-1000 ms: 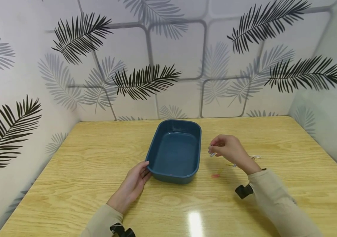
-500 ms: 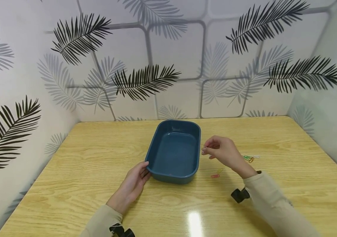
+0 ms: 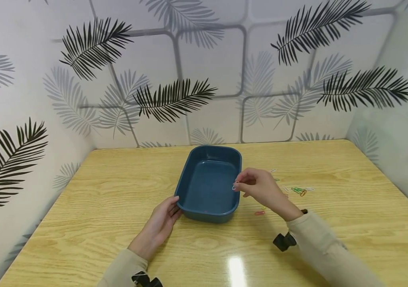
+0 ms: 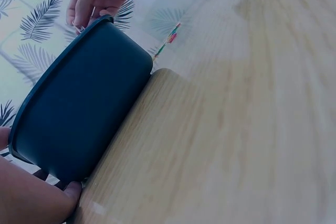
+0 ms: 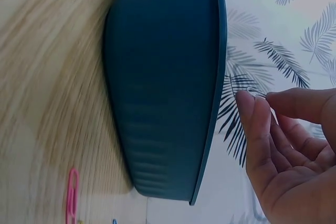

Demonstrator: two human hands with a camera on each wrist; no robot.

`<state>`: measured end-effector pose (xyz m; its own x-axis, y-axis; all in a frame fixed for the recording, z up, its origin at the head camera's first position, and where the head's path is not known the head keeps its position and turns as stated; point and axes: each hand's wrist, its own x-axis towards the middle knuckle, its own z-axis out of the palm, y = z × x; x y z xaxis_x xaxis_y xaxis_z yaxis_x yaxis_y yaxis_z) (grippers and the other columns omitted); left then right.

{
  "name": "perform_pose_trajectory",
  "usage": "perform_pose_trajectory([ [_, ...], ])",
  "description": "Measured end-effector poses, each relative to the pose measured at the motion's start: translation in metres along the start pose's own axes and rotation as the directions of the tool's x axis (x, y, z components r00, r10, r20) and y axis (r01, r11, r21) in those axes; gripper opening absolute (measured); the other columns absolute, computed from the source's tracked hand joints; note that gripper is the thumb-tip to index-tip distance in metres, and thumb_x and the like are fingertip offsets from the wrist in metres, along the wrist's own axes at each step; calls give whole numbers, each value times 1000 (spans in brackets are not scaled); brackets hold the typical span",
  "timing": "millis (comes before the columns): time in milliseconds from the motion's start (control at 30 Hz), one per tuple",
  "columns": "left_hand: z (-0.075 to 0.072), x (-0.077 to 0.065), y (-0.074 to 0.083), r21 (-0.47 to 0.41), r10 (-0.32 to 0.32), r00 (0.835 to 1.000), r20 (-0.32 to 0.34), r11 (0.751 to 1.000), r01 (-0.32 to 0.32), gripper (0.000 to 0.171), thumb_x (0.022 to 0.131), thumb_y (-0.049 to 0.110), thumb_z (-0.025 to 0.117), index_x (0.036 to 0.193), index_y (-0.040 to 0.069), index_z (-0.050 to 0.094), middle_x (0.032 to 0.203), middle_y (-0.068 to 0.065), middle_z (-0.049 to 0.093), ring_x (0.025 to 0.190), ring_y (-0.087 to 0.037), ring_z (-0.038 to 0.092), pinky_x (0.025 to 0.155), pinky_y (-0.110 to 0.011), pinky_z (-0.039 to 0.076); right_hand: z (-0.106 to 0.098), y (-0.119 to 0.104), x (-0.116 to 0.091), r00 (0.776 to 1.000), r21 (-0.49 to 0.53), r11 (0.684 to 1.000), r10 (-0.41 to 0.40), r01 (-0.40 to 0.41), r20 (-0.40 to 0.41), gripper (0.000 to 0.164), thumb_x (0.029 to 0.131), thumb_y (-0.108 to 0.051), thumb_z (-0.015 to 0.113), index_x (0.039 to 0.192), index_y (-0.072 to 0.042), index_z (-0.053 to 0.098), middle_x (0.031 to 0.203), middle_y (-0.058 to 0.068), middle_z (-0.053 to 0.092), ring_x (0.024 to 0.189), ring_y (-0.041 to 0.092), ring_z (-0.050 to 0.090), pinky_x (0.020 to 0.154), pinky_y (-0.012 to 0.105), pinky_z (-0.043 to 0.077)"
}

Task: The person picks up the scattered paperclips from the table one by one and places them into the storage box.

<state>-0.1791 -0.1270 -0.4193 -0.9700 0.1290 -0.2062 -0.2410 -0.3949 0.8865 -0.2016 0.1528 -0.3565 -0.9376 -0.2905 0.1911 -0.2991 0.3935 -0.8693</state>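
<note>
A dark blue plastic basin (image 3: 206, 218) with rounded corners stands on the wooden table. At its near left corner, my left hand (image 3: 161, 222) grips it, thumb on the rim and fingers against the outside wall. My right hand (image 3: 259, 190) is over the basin's right rim, with thumb and fingertips pinching a small pale paper clip (image 3: 234, 187). The right wrist view shows the held clip (image 5: 252, 92) partly covered by the fingertips. Just right of the basin, a pink paper clip (image 3: 259, 213) lies on the table.
Several more paper clips are scattered beyond the right wrist, among them a green one (image 3: 296, 189), an orange one (image 3: 303, 193) and a white one (image 3: 310, 189). A leaf-patterned wall (image 3: 211, 119) borders the table (image 3: 125, 171) at the back.
My right hand has moved left with the pinched paper clip, from beside the basin to over its right rim. Clips on the table have come into sight behind it. My left hand stays put.
</note>
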Motion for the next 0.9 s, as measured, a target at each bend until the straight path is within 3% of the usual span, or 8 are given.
perform_pose_trajectory([
  [233,0,0,0,5,12,1000,-7,1000,-12,45,100,12,46,139,-10,39,127,-12,54,114,-16,51,104,-33,36,10,-5,-2,999,86,996,10,-14,46,9,90,-6,68,93,2,66,87,10,70,82,28,69,66,36,57],
  [467,-1,-1,0,12,9,1000,-3,1000,-9,45,101,13,47,139,-9,39,127,-12,54,113,-15,51,103,-33,36,20,-10,-6,994,151,988,-3,-14,111,9,90,-5,67,95,3,66,87,10,70,83,26,69,66,34,57],
  [900,-1,-1,0,-4,6,1000,1,1000,-6,46,100,13,47,140,-10,38,132,-15,50,119,-19,46,107,-36,32,27,-11,-8,995,132,990,25,-38,101,10,90,-6,67,95,2,66,85,9,67,79,24,69,63,34,57],
])
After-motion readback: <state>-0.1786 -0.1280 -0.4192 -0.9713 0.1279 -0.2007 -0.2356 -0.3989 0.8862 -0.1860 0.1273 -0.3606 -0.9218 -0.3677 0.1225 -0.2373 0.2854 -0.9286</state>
